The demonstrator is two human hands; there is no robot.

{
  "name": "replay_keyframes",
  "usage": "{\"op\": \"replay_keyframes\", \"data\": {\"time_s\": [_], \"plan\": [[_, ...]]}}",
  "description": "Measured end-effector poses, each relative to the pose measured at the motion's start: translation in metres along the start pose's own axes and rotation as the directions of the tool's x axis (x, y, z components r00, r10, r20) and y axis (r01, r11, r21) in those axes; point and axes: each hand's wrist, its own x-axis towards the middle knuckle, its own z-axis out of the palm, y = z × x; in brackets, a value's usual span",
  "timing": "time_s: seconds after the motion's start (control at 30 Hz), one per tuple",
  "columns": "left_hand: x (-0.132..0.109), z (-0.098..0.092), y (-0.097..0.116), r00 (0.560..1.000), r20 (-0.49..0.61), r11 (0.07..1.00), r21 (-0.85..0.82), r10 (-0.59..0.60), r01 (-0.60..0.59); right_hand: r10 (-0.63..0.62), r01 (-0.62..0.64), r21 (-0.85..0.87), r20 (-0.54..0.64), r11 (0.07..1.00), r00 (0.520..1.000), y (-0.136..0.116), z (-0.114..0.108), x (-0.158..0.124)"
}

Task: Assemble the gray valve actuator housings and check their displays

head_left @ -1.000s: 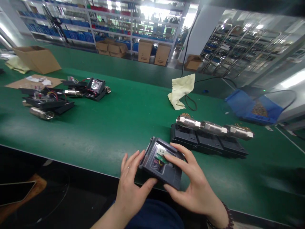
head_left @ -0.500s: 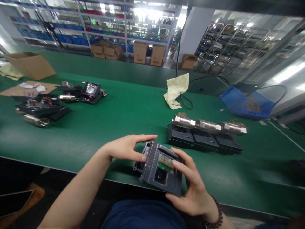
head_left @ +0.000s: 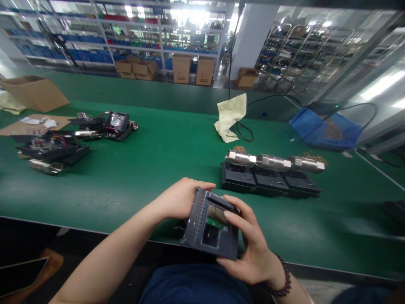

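Note:
A dark grey meter [head_left: 198, 228] with a display window is tilted above the bench edge in front of me. Through the window show a small LCD and part of a green circuit board. My right hand [head_left: 253, 249] grips its right side, with fingertips on the window face and the thumb under the near edge. My left hand [head_left: 182, 198] closes around the far left side, behind the housing; its thumb and most fingers are hidden, and one finger points along the top edge. A beaded bracelet [head_left: 286, 274] circles my right wrist.
Right of centre, three dark meters [head_left: 268, 181] with metal pipe fittings [head_left: 274, 162] stand in a row beside small brass-coloured pieces [head_left: 240, 148]. Opened units [head_left: 52, 147] with wires lie left. Behind are a yellow cloth [head_left: 232, 116], a blue bin [head_left: 332, 126] and a cardboard box [head_left: 36, 93].
My left hand has slid right and further behind the meter, so its thumb is now hidden. The housing has tipped slightly, covering more of its rear part. The right hand keeps its grip.

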Motion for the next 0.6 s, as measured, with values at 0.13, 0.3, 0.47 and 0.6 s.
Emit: {"op": "replay_keyframes", "data": {"time_s": [0.13, 0.3, 0.47, 0.6], "plan": [[-0.005, 0.002, -0.006, 0.997, -0.054, 0.986, -0.16, -0.055, 0.046, 0.034, -0.032, -0.038, 0.041, 0.999, 0.999, -0.002, -0.003, 0.002], [-0.027, 0.002, -0.031, 0.996, -0.074, 0.813, -0.583, -0.048, -0.004, 0.035, -0.028, -0.075, 0.09, 0.997, 0.995, -0.007, -0.007, 0.007], [-0.05, 0.02, -0.05, 0.999, -0.049, 0.739, -0.674, -0.02, -0.018, 0.063, -0.041, -0.138, 0.156, 0.99, 0.986, -0.013, -0.011, 0.015], [-0.059, 0.035, -0.055, 0.992, -0.089, 0.719, -0.684, 0.084, -0.122, 0.077, -0.031, -0.206, 0.222, 0.978, 0.972, -0.017, -0.014, 0.021]]}}
